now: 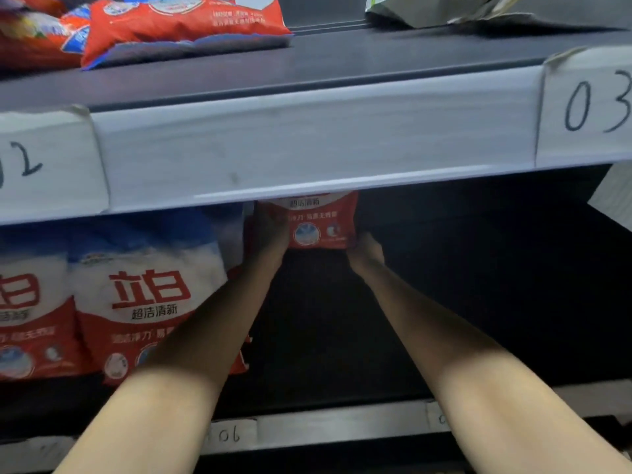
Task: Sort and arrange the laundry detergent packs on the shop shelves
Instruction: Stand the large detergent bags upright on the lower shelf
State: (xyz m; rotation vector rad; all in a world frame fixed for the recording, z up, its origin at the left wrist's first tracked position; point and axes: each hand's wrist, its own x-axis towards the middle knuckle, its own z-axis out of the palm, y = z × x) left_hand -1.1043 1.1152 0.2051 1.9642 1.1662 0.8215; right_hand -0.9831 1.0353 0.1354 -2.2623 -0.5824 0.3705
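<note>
Deep in the lower shelf, a red and white detergent pack (316, 224) stands upright with its top hidden behind the upper shelf's edge. My left hand (270, 234) grips its left side and my right hand (366, 249) holds its lower right corner. Two more upright packs of the same kind, one (143, 295) beside my left forearm and another (27, 313) at the left edge, stand at the front of the lower shelf. On the upper shelf, red packs (178, 25) lie flat at the left.
The upper shelf's grey front strip (307, 142) carries paper labels, one reading 03 (595, 104). The lower shelf floor (496, 302) right of my arms is dark. A crumpled pale bag (444, 12) lies on the upper shelf at the right. The lower shelf's front strip (325, 429) bears a label.
</note>
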